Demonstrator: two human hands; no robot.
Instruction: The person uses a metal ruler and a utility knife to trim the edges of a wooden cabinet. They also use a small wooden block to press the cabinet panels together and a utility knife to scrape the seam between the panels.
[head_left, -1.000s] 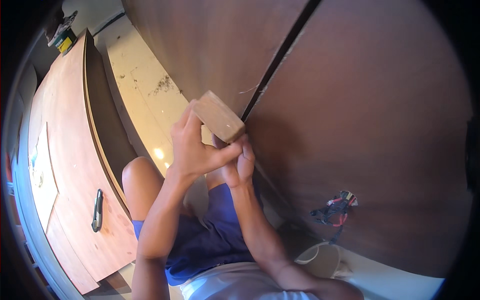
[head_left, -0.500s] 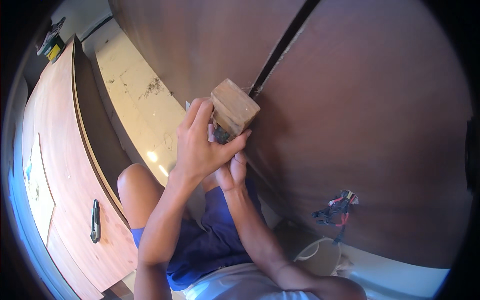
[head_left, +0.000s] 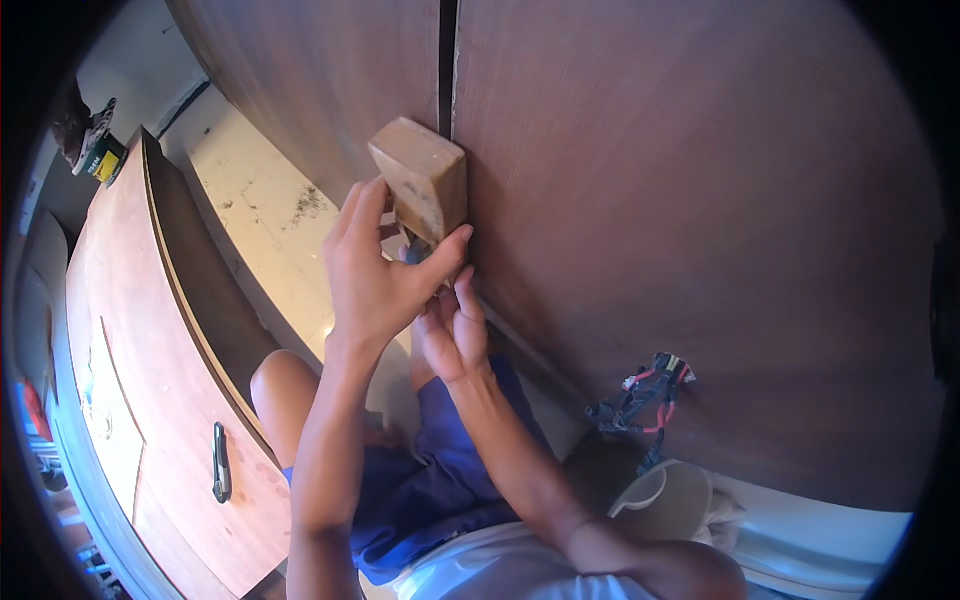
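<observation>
A wooden block with worn edges is up against the brown panels, at the lower end of the dark gap between them. My left hand is closed on it, thumb on the near right side and fingers on the left. Just below, my right hand has its fingers curled up at the block's underside. Something small, dark and bluish shows between the hands there; its kind is hidden by my fingers. Whether the right fingers grip that piece or the block cannot be made out.
A utility knife lies on the pale wooden board to my left, with a green and yellow tub at its far end. Bundled black and red wires stick out of the right panel, above a white bucket.
My view has turned, so the panel gap now stands nearly upright. The block has tilted in my left hand, and my right hand's fingers have come more into sight below it.
</observation>
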